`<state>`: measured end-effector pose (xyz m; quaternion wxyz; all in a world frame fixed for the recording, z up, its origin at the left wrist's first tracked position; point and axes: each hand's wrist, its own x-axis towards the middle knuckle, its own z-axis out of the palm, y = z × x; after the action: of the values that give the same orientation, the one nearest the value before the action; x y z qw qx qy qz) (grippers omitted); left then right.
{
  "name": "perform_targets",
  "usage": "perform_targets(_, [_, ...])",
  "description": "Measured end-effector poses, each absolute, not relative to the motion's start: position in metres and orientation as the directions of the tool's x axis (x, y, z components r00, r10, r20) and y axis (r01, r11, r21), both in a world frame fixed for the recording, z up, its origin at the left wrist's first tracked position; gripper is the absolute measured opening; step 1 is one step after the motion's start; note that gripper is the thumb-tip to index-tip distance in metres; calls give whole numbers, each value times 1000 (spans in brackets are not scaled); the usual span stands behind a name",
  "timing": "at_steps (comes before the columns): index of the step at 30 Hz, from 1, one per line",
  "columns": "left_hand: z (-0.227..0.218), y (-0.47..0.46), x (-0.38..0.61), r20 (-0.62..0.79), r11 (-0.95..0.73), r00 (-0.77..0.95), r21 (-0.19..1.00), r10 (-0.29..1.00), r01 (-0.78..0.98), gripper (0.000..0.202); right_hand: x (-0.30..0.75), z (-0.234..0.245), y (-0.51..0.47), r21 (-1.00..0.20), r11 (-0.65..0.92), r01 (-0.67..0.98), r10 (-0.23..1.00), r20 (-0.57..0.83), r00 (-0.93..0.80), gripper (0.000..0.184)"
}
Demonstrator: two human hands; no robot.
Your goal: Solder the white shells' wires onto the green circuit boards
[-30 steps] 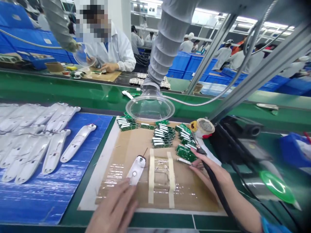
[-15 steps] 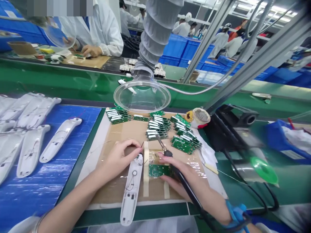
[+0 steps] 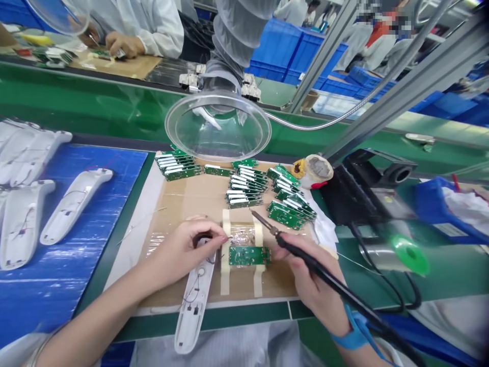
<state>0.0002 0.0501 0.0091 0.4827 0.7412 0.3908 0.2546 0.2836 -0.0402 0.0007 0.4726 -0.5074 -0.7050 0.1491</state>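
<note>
My left hand [image 3: 187,250] pinches a thin wire at the head of a white plastic housing [image 3: 193,306] that lies on the brown cardboard mat [image 3: 198,201] and juts over the table's near edge. Just right of it a green circuit board [image 3: 248,255] rests between two tape strips. My right hand [image 3: 309,283] grips a black soldering iron [image 3: 290,244], its tip raised above the board and pointing up-left. A blue strap [image 3: 351,334] circles my right wrist.
Stacks of green boards [image 3: 244,191] and a tape roll [image 3: 315,171] lie at the mat's far side under a clear fume hood [image 3: 217,125]. White housings [image 3: 74,204] rest on a blue mat at left. A solder spool [image 3: 410,255] and black station [image 3: 367,188] stand right. A co-worker's hands [image 3: 118,43] work across the green conveyor.
The view tilted down. My right hand let go of the green board, now lying between the tape strips, and lifted the iron's tip. My left hand closed its pinch at the housing's head.
</note>
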Motion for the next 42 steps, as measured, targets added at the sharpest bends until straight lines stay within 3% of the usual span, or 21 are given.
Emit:
perform_targets(3, [15, 47, 2, -35, -311, 662, 863, 748, 397, 30, 280, -7, -41, -742, 377, 554, 775, 580, 249, 23])
perform_targets(5, [18, 46, 4, -52, -346, 688, 836, 724, 426, 29, 275, -11, -40, -785, 416, 458, 750, 582, 316, 14])
perform_targets(8, [18, 46, 6, -67, -355, 684, 815, 727, 458, 29, 270, -13, -40, -816, 468, 338, 799, 555, 234, 24])
perform_targets(13, [18, 47, 5, -59, -369, 692, 812, 719, 453, 30, 272, -12, -42, -791, 472, 389, 851, 524, 33, 16])
perform_targets(19, [21, 44, 7, -55, -380, 681, 795, 730, 472, 32, 271, -10, -38, -771, 498, 397, 849, 527, -43, 12])
perform_targets(28, [18, 45, 8, -17, -414, 675, 779, 738, 472, 29, 271, -10, -43, -787, 480, 387, 827, 553, 98, 18])
perform_targets(42, [25, 52, 10, -63, -405, 713, 786, 699, 467, 30, 268, -8, -37, -756, 474, 452, 848, 530, -2, 13])
